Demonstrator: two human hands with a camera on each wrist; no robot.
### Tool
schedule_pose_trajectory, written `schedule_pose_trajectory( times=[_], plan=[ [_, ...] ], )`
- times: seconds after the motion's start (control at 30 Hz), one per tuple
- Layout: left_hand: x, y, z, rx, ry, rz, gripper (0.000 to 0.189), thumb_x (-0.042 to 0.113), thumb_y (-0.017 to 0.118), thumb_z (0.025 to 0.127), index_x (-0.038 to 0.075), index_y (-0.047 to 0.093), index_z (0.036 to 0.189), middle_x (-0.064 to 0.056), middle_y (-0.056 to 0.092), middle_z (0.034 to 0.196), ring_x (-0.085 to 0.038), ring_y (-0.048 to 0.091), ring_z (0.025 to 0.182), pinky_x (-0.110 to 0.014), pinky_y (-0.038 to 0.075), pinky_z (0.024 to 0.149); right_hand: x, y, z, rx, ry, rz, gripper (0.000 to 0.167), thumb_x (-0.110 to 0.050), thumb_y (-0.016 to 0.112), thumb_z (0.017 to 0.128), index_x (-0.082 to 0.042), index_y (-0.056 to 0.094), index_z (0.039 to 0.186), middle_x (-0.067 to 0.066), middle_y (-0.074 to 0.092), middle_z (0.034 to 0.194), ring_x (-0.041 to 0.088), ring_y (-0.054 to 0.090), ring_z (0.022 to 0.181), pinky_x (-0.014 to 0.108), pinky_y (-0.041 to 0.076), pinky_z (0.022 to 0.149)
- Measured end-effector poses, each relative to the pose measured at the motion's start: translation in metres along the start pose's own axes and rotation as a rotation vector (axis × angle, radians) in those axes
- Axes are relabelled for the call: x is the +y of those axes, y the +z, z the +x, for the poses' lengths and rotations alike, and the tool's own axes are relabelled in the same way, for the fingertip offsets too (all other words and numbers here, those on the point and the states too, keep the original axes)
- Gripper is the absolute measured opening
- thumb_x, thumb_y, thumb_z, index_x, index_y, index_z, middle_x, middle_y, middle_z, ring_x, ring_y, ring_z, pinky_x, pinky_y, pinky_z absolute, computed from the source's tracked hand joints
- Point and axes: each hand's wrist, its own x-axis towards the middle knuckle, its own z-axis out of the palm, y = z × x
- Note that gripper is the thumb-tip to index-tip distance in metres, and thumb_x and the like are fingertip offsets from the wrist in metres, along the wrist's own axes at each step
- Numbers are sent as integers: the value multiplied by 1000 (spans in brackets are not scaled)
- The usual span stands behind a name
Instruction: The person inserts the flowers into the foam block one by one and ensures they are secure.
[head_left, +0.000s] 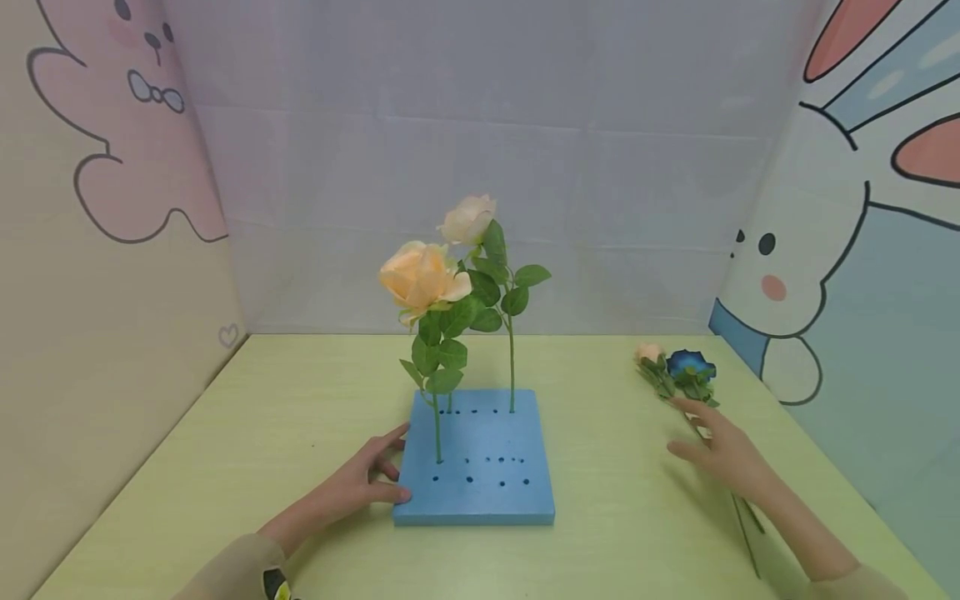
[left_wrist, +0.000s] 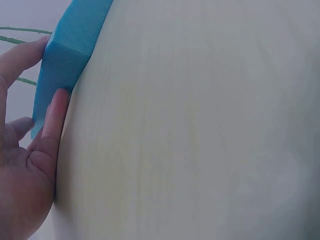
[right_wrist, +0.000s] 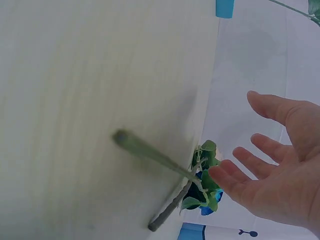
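A blue foam board [head_left: 480,502] with rows of small holes lies on the table. A peach rose [head_left: 423,279] and a white rose [head_left: 468,221] stand upright in it; another green stem [head_left: 450,402] rises behind the peach rose, its top hidden. My left hand [head_left: 360,477] rests against the board's left side, fingers and thumb spread along the edge. Over at the right, my right hand [head_left: 723,454] hovers above the stems of a blue rose [head_left: 692,364] and a small pale peach rose [head_left: 649,352] lying side by side. Its fingers are loosely extended and hold nothing.
The pale yellow table [head_left: 315,375] meets a whitish cloth backdrop [head_left: 600,192] at the back. Side panels with cartoon drawings, a pink figure [head_left: 150,167] and a white rabbit [head_left: 780,250], border it left and right.
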Motion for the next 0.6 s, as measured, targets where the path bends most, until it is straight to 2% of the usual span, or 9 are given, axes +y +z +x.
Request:
schedule_pose_trajectory(
  times=[0.17, 0.4, 0.6],
  plan=[
    [1, 0, 0, -1, -2, 6, 98, 24, 79, 82, 4, 19, 157, -28, 39, 147, -11, 58, 98, -24, 46, 84, 5, -4, 0, -17, 8, -24, 70, -22, 70, 91, 7, 37, 146, 36, 39, 146, 57, 45, 125, 62, 45, 96],
    [2, 0, 0, -4, -60, 2, 98, 27, 78, 83, 9, 19, 158, -24, 38, 148, -10, 57, 99, -24, 46, 83, 13, -6, 1, -50, 39, -51, 74, -25, 71, 91, 9, 34, 146, 39, 37, 145, 61, 44, 124, 64, 45, 95],
    [3, -1, -1, -4, -17, 2, 99, 25, 79, 82, 5, 18, 158, -27, 38, 147, -12, 57, 98, -24, 46, 84, 20, -6, 2, -86, 64, -79, 77, -27, 73, 89, 10, 34, 145, 42, 39, 142, 61, 48, 120, 64, 47, 90]
  ],
)
